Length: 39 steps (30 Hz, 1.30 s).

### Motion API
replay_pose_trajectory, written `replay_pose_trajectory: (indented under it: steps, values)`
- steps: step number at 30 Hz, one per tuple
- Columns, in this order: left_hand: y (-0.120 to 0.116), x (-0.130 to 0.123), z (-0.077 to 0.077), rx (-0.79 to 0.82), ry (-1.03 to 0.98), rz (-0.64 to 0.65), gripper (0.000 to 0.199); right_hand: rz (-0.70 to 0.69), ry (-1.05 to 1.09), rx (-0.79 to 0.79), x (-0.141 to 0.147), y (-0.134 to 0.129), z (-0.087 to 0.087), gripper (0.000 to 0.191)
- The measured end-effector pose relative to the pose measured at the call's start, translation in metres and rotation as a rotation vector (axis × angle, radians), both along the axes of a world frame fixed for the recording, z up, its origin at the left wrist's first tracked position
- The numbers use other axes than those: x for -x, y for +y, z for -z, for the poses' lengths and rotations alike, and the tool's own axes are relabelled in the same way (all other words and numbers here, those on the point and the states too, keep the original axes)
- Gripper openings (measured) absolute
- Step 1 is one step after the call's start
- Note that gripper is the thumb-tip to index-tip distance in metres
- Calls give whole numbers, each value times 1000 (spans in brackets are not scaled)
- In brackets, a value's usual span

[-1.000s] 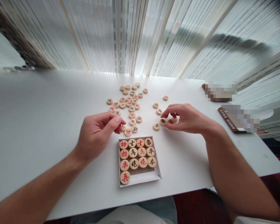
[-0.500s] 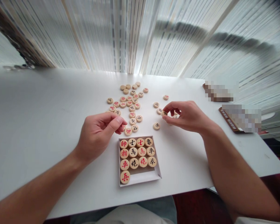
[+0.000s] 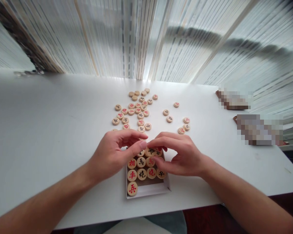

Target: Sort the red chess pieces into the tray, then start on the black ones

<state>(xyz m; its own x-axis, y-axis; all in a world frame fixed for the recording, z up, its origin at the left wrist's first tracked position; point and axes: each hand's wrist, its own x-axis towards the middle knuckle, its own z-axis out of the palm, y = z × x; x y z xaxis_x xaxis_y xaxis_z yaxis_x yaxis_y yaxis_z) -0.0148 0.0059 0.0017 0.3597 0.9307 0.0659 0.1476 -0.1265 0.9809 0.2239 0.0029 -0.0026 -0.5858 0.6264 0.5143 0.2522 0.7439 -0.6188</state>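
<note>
Right hand (image 3: 180, 154): thumb and fingers closed on one round wooden piece (image 3: 151, 150), black character showing, over the far part of a shallow box (image 3: 151, 189). Contact with the pieces beneath: cannot be told.

Left hand (image 3: 113, 151): fingers loosely bent, thumb and forefinger parted, nothing seen between. Fingertips just beside those of the right; together the hands cover most of the box's far edge.

Boxed pieces (image 3: 142, 174): rows of red and black characters, nearer the body than the grip. Nearest row: one red piece (image 3: 132, 188) at left, box floor showing to its right. Near wall of box parallels, roughly, the table's front edge (image 3: 146, 212).

Loose pieces (image 3: 138, 110): scattered beyond the grip, mostly leftward; a close group of three (image 3: 187, 127) beyond the right hand.

Table (image 3: 51, 136): white; widest stretch of surface left of the left hand; another right of the grip, reaching two pixelated objects (image 3: 256, 130). Striped curtain (image 3: 107, 39) bounds the far edge, well beyond the grip.
</note>
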Motion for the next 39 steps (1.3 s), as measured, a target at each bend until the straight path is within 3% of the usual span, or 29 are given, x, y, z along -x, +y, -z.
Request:
replay_pose_trajectory:
  steps: [8, 15, 22, 30, 39]
  values:
    - [-9, -4, -6, 37, -86, 54, 34, -88, 148, 147, -1, 0, -6, 28]
    - [-11, -6, -7, 79, -162, 48, 31, -84, 234, 300, 3, -6, -3, 34]
    - [-14, -6, -6, 59, -207, -12, 34, -9, 430, 740, 8, -12, -4, 22]
    - [-15, -8, -10, 69, -181, -16, 29, 28, 547, 1062, 12, -12, -10, 24]
    - [-19, -8, -12, 22, -146, 19, 28, 67, 527, 1154, 14, -14, -11, 28]
